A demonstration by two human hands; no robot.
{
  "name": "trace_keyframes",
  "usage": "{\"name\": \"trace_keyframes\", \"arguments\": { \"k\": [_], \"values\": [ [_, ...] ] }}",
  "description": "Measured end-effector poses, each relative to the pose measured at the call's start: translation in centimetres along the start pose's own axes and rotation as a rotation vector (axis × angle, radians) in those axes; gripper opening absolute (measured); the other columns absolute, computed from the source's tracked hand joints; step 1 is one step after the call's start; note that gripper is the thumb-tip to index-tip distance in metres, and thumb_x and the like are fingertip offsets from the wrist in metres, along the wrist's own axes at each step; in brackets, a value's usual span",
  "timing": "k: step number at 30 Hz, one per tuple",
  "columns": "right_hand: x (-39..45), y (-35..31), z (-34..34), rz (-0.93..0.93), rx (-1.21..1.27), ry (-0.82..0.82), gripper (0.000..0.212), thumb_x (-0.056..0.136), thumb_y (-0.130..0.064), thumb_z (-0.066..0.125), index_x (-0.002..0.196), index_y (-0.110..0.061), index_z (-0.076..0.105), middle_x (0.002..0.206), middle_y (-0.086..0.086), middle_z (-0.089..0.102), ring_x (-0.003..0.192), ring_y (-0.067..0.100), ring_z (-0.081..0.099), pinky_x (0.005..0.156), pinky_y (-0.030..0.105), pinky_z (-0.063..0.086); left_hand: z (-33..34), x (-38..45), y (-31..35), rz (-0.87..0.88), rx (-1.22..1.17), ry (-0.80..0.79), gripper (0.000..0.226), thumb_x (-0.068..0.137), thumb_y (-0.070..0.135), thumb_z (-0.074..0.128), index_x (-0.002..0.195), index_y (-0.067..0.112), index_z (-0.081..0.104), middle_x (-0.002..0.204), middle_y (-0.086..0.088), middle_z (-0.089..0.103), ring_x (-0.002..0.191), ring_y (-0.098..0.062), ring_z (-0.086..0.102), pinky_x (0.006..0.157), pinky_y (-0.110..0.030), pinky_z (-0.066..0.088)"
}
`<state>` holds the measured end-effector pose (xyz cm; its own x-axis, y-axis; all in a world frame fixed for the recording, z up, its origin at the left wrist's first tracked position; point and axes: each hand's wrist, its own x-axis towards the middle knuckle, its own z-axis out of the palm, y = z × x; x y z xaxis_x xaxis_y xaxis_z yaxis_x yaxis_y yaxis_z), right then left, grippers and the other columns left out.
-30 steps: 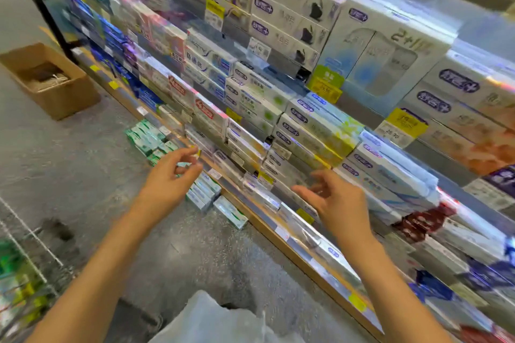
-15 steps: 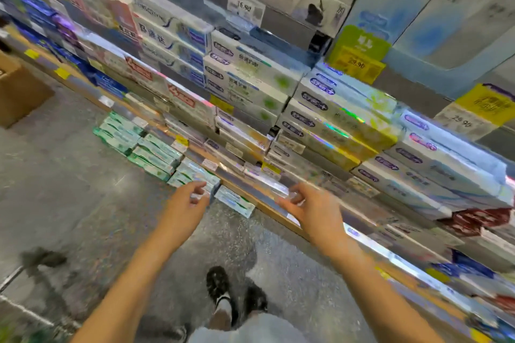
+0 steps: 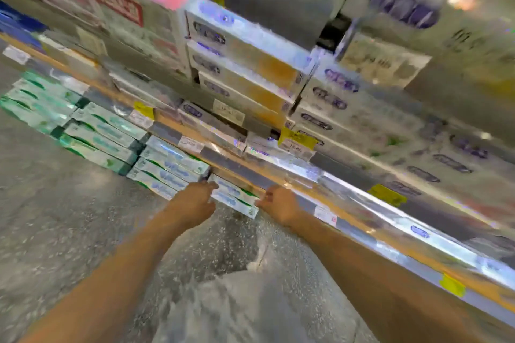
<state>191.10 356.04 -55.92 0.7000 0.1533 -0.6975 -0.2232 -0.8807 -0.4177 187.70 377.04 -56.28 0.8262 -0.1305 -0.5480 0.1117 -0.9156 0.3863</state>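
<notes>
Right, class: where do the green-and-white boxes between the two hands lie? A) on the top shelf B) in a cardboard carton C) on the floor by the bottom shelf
C: left hand and right hand flank the boxes on the grey floor, beside the bottom shelf.

Glossy cardboard toothpaste boxes (image 3: pixel 234 198), matt speckled stone floor (image 3: pixel 55 225), shiny plastic shelf strip (image 3: pixel 362 199)
</notes>
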Motion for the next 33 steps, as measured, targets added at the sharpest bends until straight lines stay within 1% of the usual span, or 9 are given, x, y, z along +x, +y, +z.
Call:
{"name": "trace_keyframes", "arguments": {
  "k": [2,6,11,14,16,20,25,29,33],
  "values": [
    [5.2,2.5,3.9,0.0,-0.059,-0.002,0.026,0.092,-0.033,0.059,0.083,-0.009,0.054,0.079,0.014,0.054,0.06,0.012,0.047,0.057,0.023,0.037,4.5,5.7,-1.6,0.085,0.177,-0.068,0.049,0.096,0.018,0.046,0.144,0.018,0.034,0.144,-0.006,0.041,0.126,-0.026,0.045,0.096,-0.037,0.041],
    [14.6,6.4,11.2,-0.099,-0.38,-0.062,0.056,0.098,-0.034,0.047,0.138,0.003,0.033,0.136,0.022,0.042,0.122,0.034,0.044,0.1,0.04,0.034,12.4,15.4,-4.8,0.217,0.437,-0.087,0.053,0.096,0.017,0.046,0.145,0.015,0.027,0.146,-0.006,0.036,0.132,-0.024,0.038,0.099,-0.037,0.037],
    [21.5,8.5,17.6,-0.197,-0.504,-0.072,0.057,0.097,-0.022,0.048,0.144,0.001,0.025,0.14,0.02,0.035,0.127,0.035,0.037,0.102,0.039,0.03,19.4,22.1,-9.0,0.311,0.579,-0.044,0.063,0.088,0.022,0.057,0.143,0.017,0.026,0.144,-0.004,0.035,0.131,-0.023,0.036,0.101,-0.041,0.033],
    [23.3,10.1,19.4,-0.219,-0.607,0.132,0.069,0.096,-0.03,0.05,0.147,0.0,0.014,0.143,0.018,0.031,0.128,0.033,0.034,0.105,0.039,0.03,20.3,22.9,-10.6,0.395,0.717,0.057,0.1,0.04,0.045,0.087,0.125,0.009,0.051,0.118,-0.01,0.06,0.105,-0.026,0.061,0.074,-0.037,0.052],
    [24.2,10.8,20.5,-0.21,-0.642,0.231,0.077,0.091,-0.036,0.058,0.146,0.0,0.017,0.142,0.017,0.034,0.128,0.032,0.036,0.104,0.039,0.032,20.8,23.3,-10.9,0.384,0.732,0.156,0.101,0.025,0.045,0.09,0.115,0.008,0.063,0.108,-0.009,0.065,0.093,-0.026,0.065,0.066,-0.034,0.054],
    [24.9,10.6,22.1,-0.139,-0.633,0.426,0.088,0.046,-0.054,0.087,0.117,-0.007,0.064,0.106,0.009,0.064,0.093,0.026,0.062,0.076,0.037,0.052,22.1,23.7,-10.0,0.33,0.731,0.177,0.068,0.082,0.026,0.059,0.141,0.005,0.031,0.134,-0.012,0.039,0.122,-0.032,0.04,0.101,-0.038,0.033],
    [25.4,9.8,22.5,-0.12,-0.546,0.48,0.092,0.002,-0.051,0.087,0.08,-0.005,0.07,0.074,0.01,0.059,0.064,0.028,0.057,0.057,0.037,0.051,23.2,24.8,-11.1,0.377,0.738,0.283,0.08,0.032,0.023,0.083,0.103,0.003,0.053,0.086,-0.012,0.056,0.079,-0.031,0.047,0.077,-0.042,0.039],
    [25.0,10.5,22.6,-0.163,-0.508,0.419,0.102,0.001,-0.05,0.084,0.088,-0.007,0.055,0.072,0.009,0.059,0.062,0.027,0.059,0.065,0.042,0.055,23.4,24.0,-11.1,0.348,0.685,0.267,0.091,0.03,0.028,0.085,0.107,0.004,0.043,0.09,-0.015,0.061,0.081,-0.033,0.053,0.075,-0.04,0.031],
    [21.2,10.5,19.7,-0.232,-0.574,0.353,0.099,0.01,-0.063,0.082,0.09,-0.007,0.066,0.075,0.006,0.061,0.064,0.023,0.06,0.064,0.038,0.055,21.1,19.8,-8.4,0.309,0.603,0.199,0.08,0.077,0.035,0.066,0.142,0.01,0.027,0.133,-0.011,0.042,0.123,-0.032,0.04,0.102,-0.044,0.027]
  ]
}}
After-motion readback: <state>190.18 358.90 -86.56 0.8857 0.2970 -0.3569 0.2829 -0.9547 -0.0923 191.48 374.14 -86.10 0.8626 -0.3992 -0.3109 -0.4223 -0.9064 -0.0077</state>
